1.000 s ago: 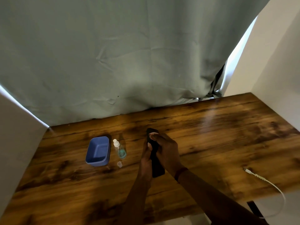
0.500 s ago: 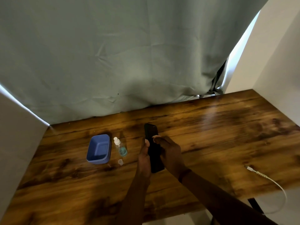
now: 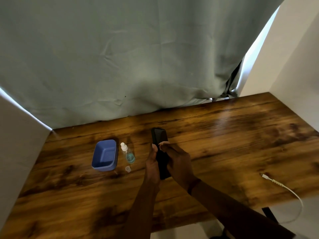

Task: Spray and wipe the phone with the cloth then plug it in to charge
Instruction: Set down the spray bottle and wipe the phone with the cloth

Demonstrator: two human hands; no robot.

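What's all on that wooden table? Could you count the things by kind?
Phone: 1, held in both hands
Spray bottle: 1
Bottle cap: 1
Blue tub: 1
White charging cable: 1
Total: 5

No legible text, label, brand, number or sign is found anywhere in view. The small clear spray bottle with white nozzle and blue-green liquid [image 3: 128, 153], standing near the back-left part of the surface, carries no readable marking. The black rectangular phone [image 3: 159, 144] shows a dark, blank face.
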